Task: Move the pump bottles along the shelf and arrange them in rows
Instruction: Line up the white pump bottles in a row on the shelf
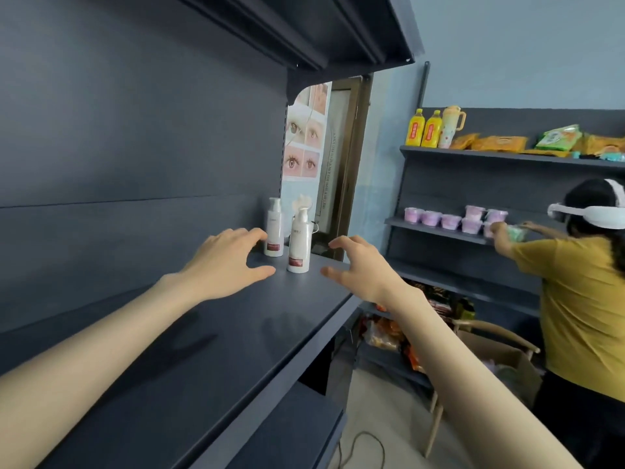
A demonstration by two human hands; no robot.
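Note:
Two white pump bottles with dark red labels stand upright at the far end of the dark blue shelf (209,350). The rear bottle (274,230) is close to the back wall; the front bottle (299,240) stands nearer the shelf's front edge. My left hand (226,262) hovers above the shelf just left of the bottles, fingers spread and reaching toward the rear one, holding nothing. My right hand (360,265) is open to the right of the front bottle, over the shelf's front edge, a short gap away from it.
An upper shelf (304,28) overhangs. A poster (304,137) and a doorway lie behind the bottles. At right, another person (581,299) in a yellow shirt and white headset handles tubs on a second shelving unit (473,231) stocked with bottles and snack packs. A cardboard box sits below.

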